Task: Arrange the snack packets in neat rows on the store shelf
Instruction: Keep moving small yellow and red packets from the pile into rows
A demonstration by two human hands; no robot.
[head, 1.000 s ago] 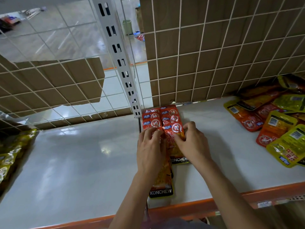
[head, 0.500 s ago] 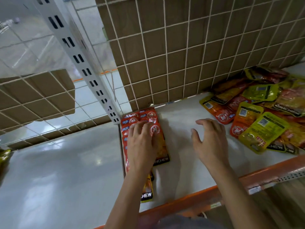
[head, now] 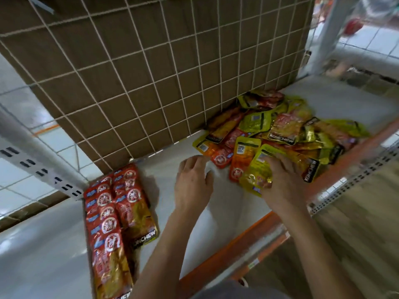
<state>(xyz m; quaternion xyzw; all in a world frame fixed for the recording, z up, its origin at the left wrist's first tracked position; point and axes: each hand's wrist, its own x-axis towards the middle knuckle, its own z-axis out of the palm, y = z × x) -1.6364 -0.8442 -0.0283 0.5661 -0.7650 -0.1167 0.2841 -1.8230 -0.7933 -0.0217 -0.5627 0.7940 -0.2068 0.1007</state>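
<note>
Loose pile: snack packets (head: 285,130) in yellow, orange and red lie heaped and overlapping at 2 o'clock in the view, against the back corner of the shelf.
Nearest packet: a yellow packet (head: 255,176) sits at the pile's 7 o'clock edge, partly under the right hand.
Right hand: the right hand (head: 285,182) lies on top of that yellow packet with its fingers bent over it. Motion blur hides whether the thumb has gone underneath to grip.
Left hand: the left hand (head: 193,184) is loosely spread and holds nothing. It is over bare shelf, with its fingertips just beside a red packet (head: 221,158) at the pile's 9 o'clock edge.
Finished rows: two neat rows (head: 108,212) of red and gold packets lie at 8 o'clock, overlapping like tiles, well apart from the pile.
Shelf: a white shelf (head: 226,208) with an orange front edge (head: 226,253).
Backing: a wire grid (head: 151,83) stands at 12 o'clock with brown cardboard behind it.
Step in hand: probably fetching the next packets from the pile.
Next move: likely calls for a firm hold on one packet, then carrying it toward 8 o'clock to start or extend a row, logo aligned with its neighbours.
</note>
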